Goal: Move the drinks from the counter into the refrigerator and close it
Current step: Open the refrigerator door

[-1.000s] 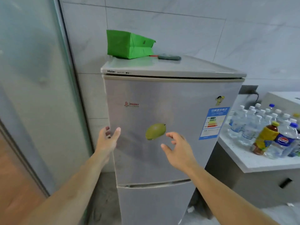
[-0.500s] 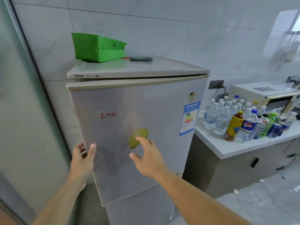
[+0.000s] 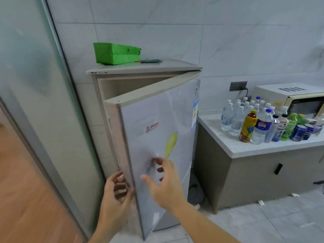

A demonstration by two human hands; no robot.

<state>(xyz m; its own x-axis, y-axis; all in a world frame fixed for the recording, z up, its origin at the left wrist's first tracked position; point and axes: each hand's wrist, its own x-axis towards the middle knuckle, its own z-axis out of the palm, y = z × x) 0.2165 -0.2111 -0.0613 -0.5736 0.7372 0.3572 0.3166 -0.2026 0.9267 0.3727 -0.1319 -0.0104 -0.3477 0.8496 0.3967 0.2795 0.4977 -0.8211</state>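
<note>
Tiled kitchen, frame centre: silver refrigerator door (image 3: 157, 137) gripped at its edge by left hand (image 3: 115, 193), right hand (image 3: 163, 183) spread beside; bottled drinks (image 3: 263, 123) left uncollected on white counter (image 3: 245, 148).

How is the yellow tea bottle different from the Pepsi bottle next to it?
The yellow tea bottle holds a dark brown drink; the Pepsi bottle looks clear. The yellow tea bottle has a yellow cap and a yellow wrap; the Pepsi bottle has a blue cap and a blue label with a round logo. Both stand upright, side by side, at the front of the counter.
</note>
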